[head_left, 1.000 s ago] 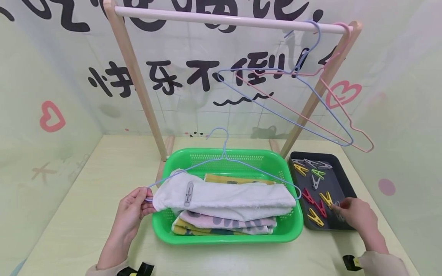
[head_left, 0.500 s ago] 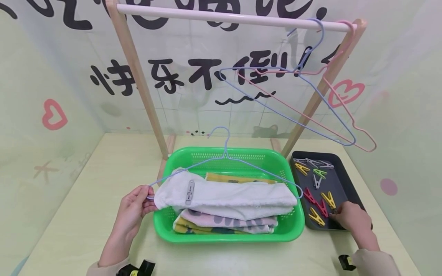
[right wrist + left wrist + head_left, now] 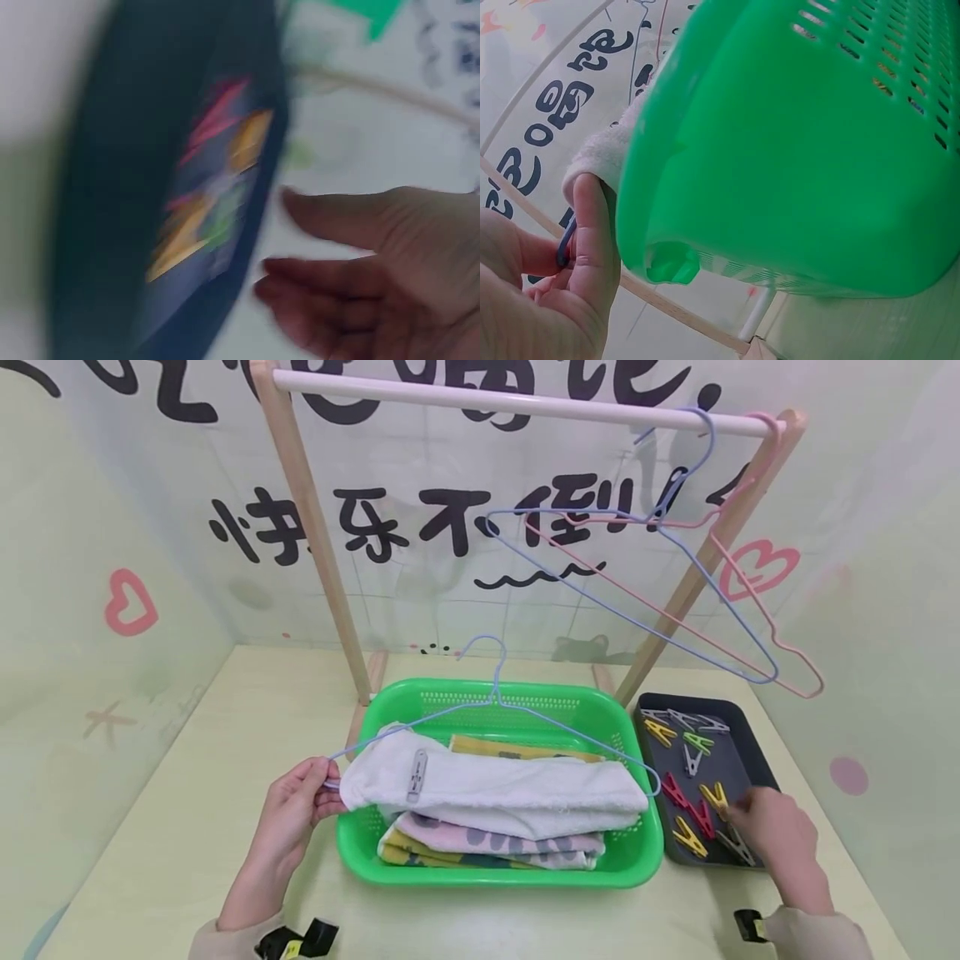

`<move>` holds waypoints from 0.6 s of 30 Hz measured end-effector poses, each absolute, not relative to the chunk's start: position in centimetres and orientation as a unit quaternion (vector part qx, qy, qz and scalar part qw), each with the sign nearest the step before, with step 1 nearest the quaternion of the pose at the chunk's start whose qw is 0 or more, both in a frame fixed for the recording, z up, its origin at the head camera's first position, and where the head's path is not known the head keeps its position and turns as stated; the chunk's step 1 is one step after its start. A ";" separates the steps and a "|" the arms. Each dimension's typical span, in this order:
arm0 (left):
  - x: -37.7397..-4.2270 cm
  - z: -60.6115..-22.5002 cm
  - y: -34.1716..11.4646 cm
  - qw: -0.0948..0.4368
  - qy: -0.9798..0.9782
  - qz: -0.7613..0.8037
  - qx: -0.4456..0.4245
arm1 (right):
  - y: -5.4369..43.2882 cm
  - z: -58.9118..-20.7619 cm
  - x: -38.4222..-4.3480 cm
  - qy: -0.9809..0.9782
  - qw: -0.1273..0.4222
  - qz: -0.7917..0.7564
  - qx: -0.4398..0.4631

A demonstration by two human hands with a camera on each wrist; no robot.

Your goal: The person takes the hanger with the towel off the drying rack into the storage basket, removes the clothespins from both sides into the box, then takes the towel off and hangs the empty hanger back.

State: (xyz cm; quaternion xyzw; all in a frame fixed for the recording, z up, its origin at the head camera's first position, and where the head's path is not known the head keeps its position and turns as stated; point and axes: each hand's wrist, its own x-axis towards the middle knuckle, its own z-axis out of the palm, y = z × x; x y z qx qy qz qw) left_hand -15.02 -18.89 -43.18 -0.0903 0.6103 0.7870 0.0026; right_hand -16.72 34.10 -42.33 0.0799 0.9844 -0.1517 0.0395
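Observation:
My left hand pinches the left end of a light blue wire hanger. In the left wrist view its thumb and fingers meet on the hanger wire. A white towel is draped over the hanger's lower part, above folded towels in the green basket. My right hand, blurred, hovers at the right side of the black tray. In the right wrist view thumb and fingers are apart, holding nothing. Close by lie a grey clothespin, a yellow clothespin and red clothespins.
Behind the basket stands a wooden rack with a white rail. Hanging at its right end are a blue hanger and a pink hanger. More clothespins, including a green clothespin, lie towards the back of the tray.
My right hand has shifted about over the tray and lifted a little, uncovering the grey clothespin at the front. The left hand keeps its pinch on the hanger; the head view has shifted slightly.

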 end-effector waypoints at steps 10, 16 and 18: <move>-15.2 -43.0 -18.9 0.003 0.608 0.789 -0.088 | 22.2 -37.6 -18.9 0.918 -0.142 -0.337 -0.152; -15.0 -43.0 -18.8 0.002 0.608 0.790 -0.085 | 15.4 -36.9 -19.8 0.875 -0.016 -0.423 -0.236; -15.0 -43.0 -18.8 0.001 0.607 0.790 -0.085 | 13.6 -36.9 -20.0 0.866 0.018 -0.430 -0.256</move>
